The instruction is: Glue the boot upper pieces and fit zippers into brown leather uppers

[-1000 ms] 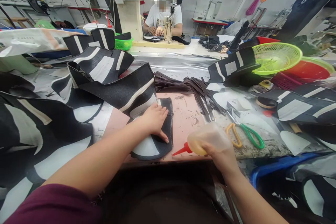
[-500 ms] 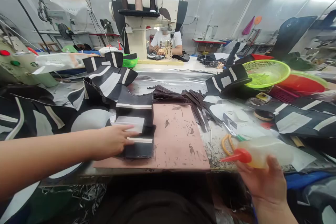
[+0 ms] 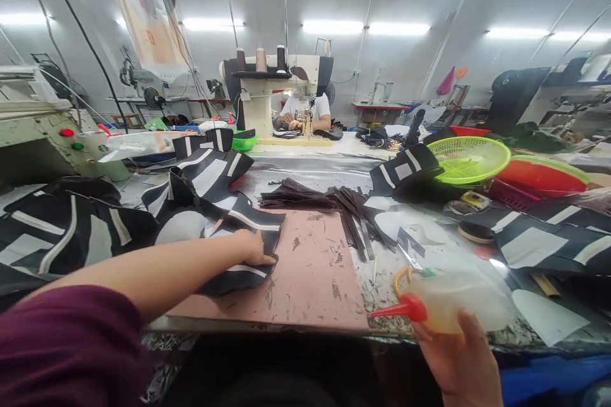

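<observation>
My left hand [image 3: 252, 248] reaches across to a black leather piece [image 3: 252, 221] with pale strips and white patches. Its fingers are closed at the right edge of the piece, which bends upward there; part of the grip is hidden. Below the piece lies a pink board [image 3: 310, 267] with dark stains. My right hand [image 3: 458, 350] is wrapped round a translucent squeeze bottle [image 3: 468, 299] with a red pointed nozzle and yellowish liquid inside. The bottle is tilted on its side, nozzle toward the board. Scissors [image 3: 401, 281] with orange handles lie behind it, partly covered.
Dark strips [image 3: 305, 194] are heaped behind the board. More black pieces lie left and right [image 3: 539, 241]. A yellow-green basket [image 3: 470, 159] stands at the back right. Beyond is a sewing machine [image 3: 252, 108] with thread spools, where another person [image 3: 322, 116] sits.
My left hand has gone from lying spread on the leather piece to closing at its right edge, and the piece now buckles. The bottle shifts slightly left in my right hand. The view tilts up.
</observation>
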Demonstrator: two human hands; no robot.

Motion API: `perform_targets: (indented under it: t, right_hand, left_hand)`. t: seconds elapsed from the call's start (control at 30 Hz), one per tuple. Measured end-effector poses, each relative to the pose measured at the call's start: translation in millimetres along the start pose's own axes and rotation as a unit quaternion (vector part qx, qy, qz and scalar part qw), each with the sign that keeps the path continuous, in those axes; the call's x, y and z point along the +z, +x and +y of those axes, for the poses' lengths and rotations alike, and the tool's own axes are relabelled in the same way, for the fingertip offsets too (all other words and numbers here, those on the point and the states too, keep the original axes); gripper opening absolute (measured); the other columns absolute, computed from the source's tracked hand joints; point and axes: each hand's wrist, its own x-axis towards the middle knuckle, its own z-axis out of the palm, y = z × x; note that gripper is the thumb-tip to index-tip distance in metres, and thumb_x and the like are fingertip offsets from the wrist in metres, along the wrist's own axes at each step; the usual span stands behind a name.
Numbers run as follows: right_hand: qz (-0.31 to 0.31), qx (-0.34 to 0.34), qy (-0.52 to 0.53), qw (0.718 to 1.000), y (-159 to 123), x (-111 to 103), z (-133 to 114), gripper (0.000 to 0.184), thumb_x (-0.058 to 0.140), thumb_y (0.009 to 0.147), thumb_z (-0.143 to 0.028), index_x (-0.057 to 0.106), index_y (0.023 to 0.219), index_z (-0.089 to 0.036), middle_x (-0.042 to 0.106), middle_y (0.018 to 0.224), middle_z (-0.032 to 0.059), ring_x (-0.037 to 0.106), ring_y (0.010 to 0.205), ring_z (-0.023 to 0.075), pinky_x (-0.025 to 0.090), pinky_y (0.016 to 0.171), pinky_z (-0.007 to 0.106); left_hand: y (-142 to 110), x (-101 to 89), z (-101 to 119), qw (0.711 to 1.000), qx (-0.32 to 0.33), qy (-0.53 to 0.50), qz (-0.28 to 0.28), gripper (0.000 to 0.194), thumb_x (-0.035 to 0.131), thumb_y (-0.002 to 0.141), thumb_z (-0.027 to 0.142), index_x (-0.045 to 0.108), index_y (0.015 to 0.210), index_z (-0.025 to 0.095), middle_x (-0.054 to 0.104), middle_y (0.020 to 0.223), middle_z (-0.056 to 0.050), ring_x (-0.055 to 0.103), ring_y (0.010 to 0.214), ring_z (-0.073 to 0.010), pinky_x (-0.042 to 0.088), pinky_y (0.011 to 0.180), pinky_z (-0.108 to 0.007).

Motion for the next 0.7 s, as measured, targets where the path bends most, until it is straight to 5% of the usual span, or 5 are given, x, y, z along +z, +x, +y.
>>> perform_targets:
  t: [0.13,0.3,0.47,0.6,0.7]
  right_hand:
    - [0.024,0.001,0.011,1.000,0,-8,2,0.063,0.074,0.049,-0.046,0.058,0.107,-0.029,0.061,0.096,0.0040,0.048,0.059,0.0141,0.033,0.034,0.019]
    - [-0.004,-0.012,-0.011,1.000,6,-4,11,0.048,0.071,0.056,-0.045,0.059,0.099,-0.027,0.062,0.085,0.0018,0.054,0.063,0.0165,0.036,0.036,0.020]
    - [-0.017,-0.067,-0.054,0.996,22,9,19,0.038,0.069,0.058,-0.046,0.058,0.086,-0.022,0.061,0.077,0.0008,0.057,0.063,0.0169,0.042,0.041,0.023]
    - [-0.023,-0.072,-0.091,0.993,38,36,32,0.053,0.078,0.045,-0.043,0.056,0.087,-0.020,0.061,0.077,0.0007,0.058,0.069,0.0186,0.047,0.045,0.025]
    - [-0.025,-0.087,-0.158,0.983,48,57,47,0.059,0.080,0.043,-0.041,0.054,0.090,-0.017,0.061,0.082,0.0030,0.059,0.075,0.0212,0.052,0.052,0.031]
  left_hand:
    - [-37,4.8,-10,0.993,0.075,-0.003,-0.095,0.100,0.078,0.044,0.036,0.035,0.133,0.021,0.030,0.138,-0.020,0.045,0.115,-0.0393,0.042,0.088,-0.043]
    - [-54,-20.0,-22,0.958,0.276,0.014,-0.073,0.086,0.063,0.046,-0.007,0.050,0.119,0.038,0.041,0.135,-0.004,0.038,0.124,-0.0287,0.025,0.104,-0.044]
    - [-36,-39.6,22,0.982,0.179,0.044,0.029,0.034,0.060,0.074,0.022,0.060,0.108,0.021,0.053,0.123,-0.013,0.049,0.114,-0.0269,0.036,0.096,-0.040]
    - [-19,-24.2,46,0.989,0.148,0.008,0.021,0.096,0.070,0.051,0.060,0.040,0.130,0.014,0.026,0.141,-0.019,0.022,0.131,-0.0338,0.020,0.105,-0.046]
    - [-11,-11.8,46,0.990,0.135,-0.015,-0.021,0.111,0.073,0.041,0.064,0.037,0.132,0.012,0.024,0.141,-0.021,0.017,0.132,-0.0353,0.017,0.106,-0.048]
